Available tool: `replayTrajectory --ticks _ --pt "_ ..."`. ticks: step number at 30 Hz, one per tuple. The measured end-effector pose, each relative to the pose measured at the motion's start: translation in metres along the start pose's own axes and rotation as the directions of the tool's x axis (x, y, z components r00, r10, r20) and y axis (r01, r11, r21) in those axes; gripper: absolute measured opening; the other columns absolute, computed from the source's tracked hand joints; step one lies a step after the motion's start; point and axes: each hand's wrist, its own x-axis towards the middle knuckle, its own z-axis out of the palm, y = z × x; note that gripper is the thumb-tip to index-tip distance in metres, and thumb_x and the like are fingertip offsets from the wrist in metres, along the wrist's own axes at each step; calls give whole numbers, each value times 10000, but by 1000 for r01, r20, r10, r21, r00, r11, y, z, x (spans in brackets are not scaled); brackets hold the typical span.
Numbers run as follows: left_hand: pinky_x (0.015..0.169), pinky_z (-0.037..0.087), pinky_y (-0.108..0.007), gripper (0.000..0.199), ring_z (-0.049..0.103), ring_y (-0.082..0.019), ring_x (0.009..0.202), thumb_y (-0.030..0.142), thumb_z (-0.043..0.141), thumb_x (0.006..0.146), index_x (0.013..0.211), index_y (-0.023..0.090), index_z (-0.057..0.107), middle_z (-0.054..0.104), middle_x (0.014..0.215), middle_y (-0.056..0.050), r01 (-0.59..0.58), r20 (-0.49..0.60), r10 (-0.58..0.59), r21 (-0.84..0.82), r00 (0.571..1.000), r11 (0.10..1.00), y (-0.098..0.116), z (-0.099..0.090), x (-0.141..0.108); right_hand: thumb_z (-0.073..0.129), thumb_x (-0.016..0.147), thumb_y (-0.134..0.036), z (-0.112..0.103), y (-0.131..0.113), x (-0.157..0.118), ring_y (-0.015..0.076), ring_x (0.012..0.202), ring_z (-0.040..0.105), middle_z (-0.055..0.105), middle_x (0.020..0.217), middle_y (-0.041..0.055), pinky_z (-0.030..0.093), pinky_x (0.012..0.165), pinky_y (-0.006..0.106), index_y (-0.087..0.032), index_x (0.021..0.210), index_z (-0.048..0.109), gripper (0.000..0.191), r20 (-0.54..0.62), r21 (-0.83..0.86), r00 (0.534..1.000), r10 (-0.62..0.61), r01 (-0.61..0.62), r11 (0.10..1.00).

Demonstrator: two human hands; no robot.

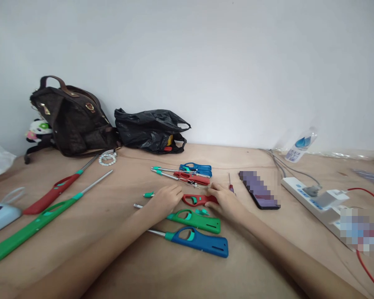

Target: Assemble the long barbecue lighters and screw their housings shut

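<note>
Blue gas lighter (205, 246), near; red gas lighter (203, 200), beyond, probably light, rigid, best handle-held; left hand (167, 202) and right hand (225, 200) clasp its ends.

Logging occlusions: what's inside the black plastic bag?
At the opening on the right end of the black plastic bag, a yellow patch and a red patch show; can't tell what they belong to. Any other contents are covered by the plastic.
</note>
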Motion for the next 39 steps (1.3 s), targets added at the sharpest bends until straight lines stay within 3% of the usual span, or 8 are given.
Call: replayTrajectory --ticks 3,8,12,18,23,30,35,39 --pt "742 474 -314 149 602 -216 842 53 510 860 863 137 633 646 873 -69 55 34 -54 -41 998 998 1 -1 1 635 858 -217 -1 -6 0 248 1015 577 583 1105 125 476 844 362 -150 968 603 132 -7 -17 1000 7 -7 1000" --pt "761 482 -316 114 599 -211 859 54 549 838 830 159 592 652 905 -55 169 4 -176 -291 984 942 -1 -12 0 687 801 -161 -3 -12 -2 278 1061 555 591 1093 137 478 870 414 -143 1014 565 246 -44 -54 999 -9 6 999" --pt "825 486 -327 140 590 -210 937 62 558 841 920 169 600 649 966 -48 145 -41 -176 -400 984 905 -3 -18 -2 690 796 -157 -8 -10 -4 244 1025 568 582 1074 100 485 843 361 -171 915 579 164 -37 -6 998 -55 55 998" --pt "796 484 -314 208 556 -193 886 90 418 922 992 171 597 612 949 -65 -50 -277 -31 -280 960 959 7 -24 -2 610 876 -211 -11 -22 -4 249 970 588 638 1019 88 464 822 383 -172 988 577 122 -114 -83 991 -76 66 994" --pt "747 495 -315 253 546 -197 847 109 348 949 1036 143 583 591 924 -90 -147 -392 64 -186 918 972 31 -36 -3 602 884 -184 -6 -42 -6 229 841 620 672 906 73 452 751 353 -174 898 562 43 -175 -162 971 -163 135 978" --pt "755 527 -342 307 579 -202 851 141 297 983 993 137 604 619 898 -98 -163 -442 76 -164 894 973 48 -48 -3 556 920 -234 4 -46 -7 189 650 602 649 742 28 381 561 295 -186 827 511 114 -193 -199 960 -204 166 966" --pt "813 527 -344 310 594 -197 889 128 311 976 1010 154 618 637 916 -89 -176 -424 99 -147 900 973 47 -45 -3 504 902 -80 -3 -43 -6 173 599 579 641 690 31 350 607 299 -181 775 505 163 -161 -370 940 -300 224 902" --pt "941 472 -395 239 567 -232 1055 213 429 965 1133 162 592 650 1057 -96 -139 -439 97 -64 893 988 29 -44 -3 515 888 -79 -8 -32 -3 185 624 602 660 710 51 338 639 305 -173 808 516 123 -157 -430 955 -252 164 888"
